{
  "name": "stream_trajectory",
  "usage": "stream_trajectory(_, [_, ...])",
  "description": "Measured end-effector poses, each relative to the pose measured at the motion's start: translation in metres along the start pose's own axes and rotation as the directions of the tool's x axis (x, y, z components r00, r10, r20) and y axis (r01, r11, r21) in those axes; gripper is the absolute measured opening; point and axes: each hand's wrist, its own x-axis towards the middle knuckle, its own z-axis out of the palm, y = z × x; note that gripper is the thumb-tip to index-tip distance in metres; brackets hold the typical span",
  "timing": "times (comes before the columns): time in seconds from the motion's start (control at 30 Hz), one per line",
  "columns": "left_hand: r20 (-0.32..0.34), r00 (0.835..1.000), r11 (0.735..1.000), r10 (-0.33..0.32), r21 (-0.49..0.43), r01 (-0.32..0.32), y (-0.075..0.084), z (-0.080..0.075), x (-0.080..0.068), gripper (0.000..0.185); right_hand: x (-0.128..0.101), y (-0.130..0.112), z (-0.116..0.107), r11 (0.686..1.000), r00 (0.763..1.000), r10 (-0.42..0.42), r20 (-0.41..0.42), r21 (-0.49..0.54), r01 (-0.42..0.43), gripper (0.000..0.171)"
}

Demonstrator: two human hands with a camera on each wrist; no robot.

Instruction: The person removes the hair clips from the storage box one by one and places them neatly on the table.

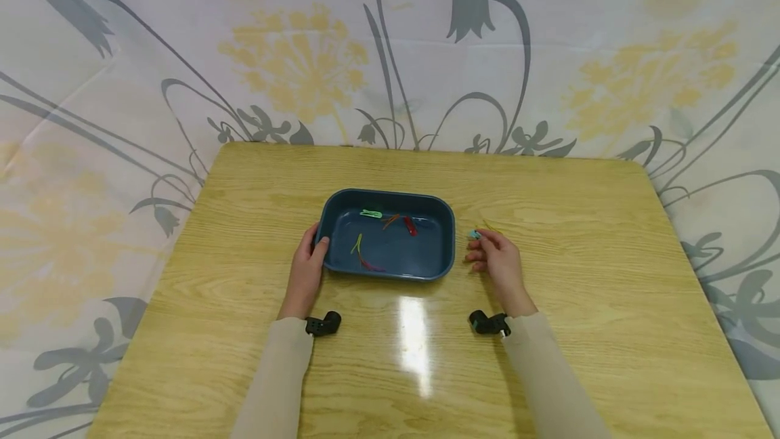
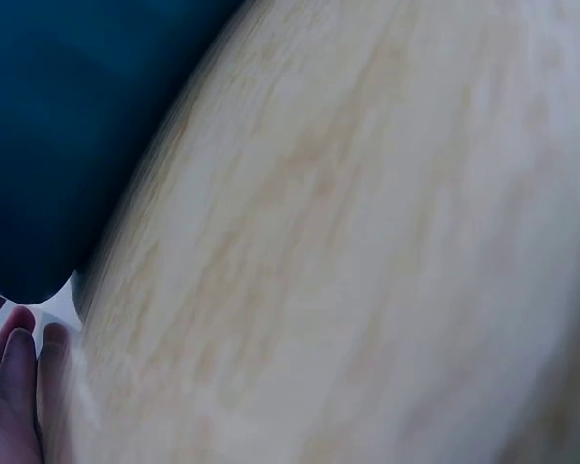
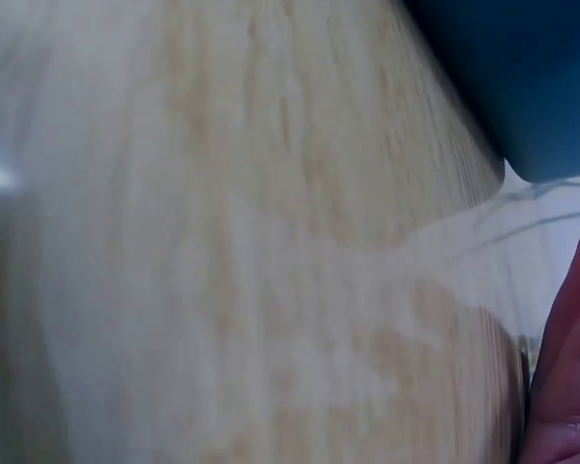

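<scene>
Your wooden surface (image 1: 244, 330) carries a blue tray (image 1: 390, 269), long axis running nine to three, holding scattered clips (image 1: 370, 213). Your left hand (image 1: 307, 267) grips its nine o'clock rim. At three o'clock, just beside it, your right hand (image 1: 496, 263) pinches a small teal clip (image 1: 474, 234).

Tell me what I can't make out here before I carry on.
- Small teal piece at the right hand fingertips: too small in the head view to identify; missing from the right wrist view.
- Clips in the blue tray: tiny in the head view; both wrist views are blurred.
- Left hand: mostly cut off in the left wrist view.
</scene>
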Motion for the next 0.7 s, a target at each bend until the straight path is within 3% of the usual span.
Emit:
stream_trajectory(0.27, [-0.027,0.999,0.999,0.038,0.02,-0.037,-0.019,0.001,0.008,0.051,0.005,-0.003,0.0,0.998,0.999,0.039,0.001,-0.041,-0.039,0.035])
stream_trajectory(0.7, [-0.016,1.0,1.0,0.024,-0.007,-0.024,-0.016,0.001,0.006,0.048,0.006,-0.005,0.002,0.997,0.997,0.077,-0.025,0.003,-0.077,0.038])
